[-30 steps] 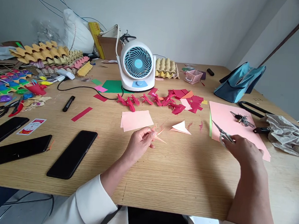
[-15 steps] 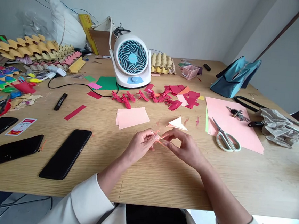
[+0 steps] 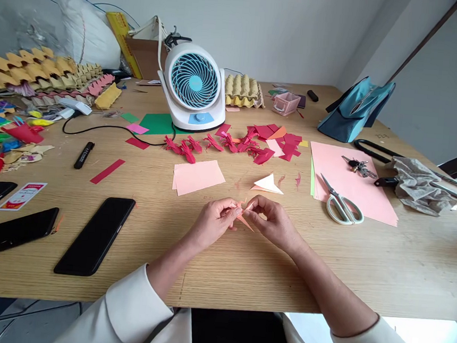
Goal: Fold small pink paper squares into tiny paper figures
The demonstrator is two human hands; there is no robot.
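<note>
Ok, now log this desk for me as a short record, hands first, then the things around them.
Left hand: pinching a small folded peach paper
Right hand: fingers at the same paper, meeting the left hand
Just beyond hands: white-and-peach folded piece; pale pink rectangles
Farther back: row of red paper figures, then a white fan
Right side: scissors across the edge of a large pink sheet; keys on it
Left side: black marker, red paper strip
</note>
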